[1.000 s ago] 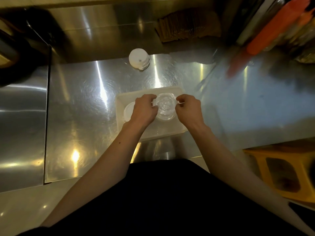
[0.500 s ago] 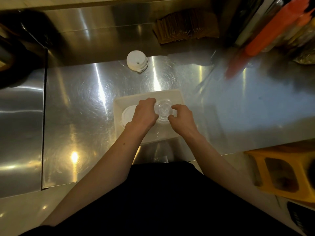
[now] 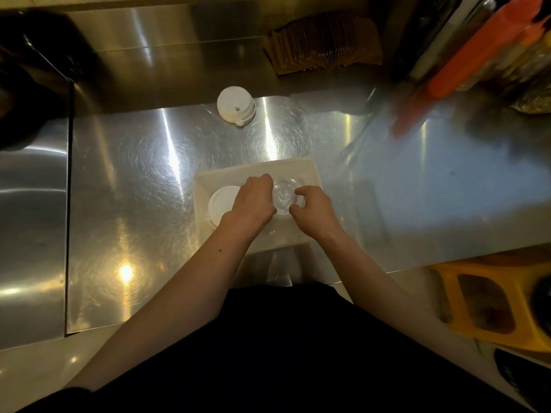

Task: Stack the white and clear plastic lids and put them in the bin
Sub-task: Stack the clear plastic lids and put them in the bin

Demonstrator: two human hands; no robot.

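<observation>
A cream rectangular bin sits on the steel counter near its front edge. Inside it a stack of clear plastic lids is held between my two hands. My left hand grips the stack's left side and my right hand its right side, fingers curled around the rim. A stack of white lids rests in the bin's left part, partly hidden by my left wrist. Another stack of white lids stands on the counter farther back.
The steel counter runs left to a seam with a second steel surface. Brown paper sleeves lean at the back. Orange and pale bottles crowd the back right. A yellow stool stands at the lower right.
Both hands have lowered the clear lid stack deeper into the bin. My right hand's fingers have shifted from a pinch at the rim to a curl around its near right side.
</observation>
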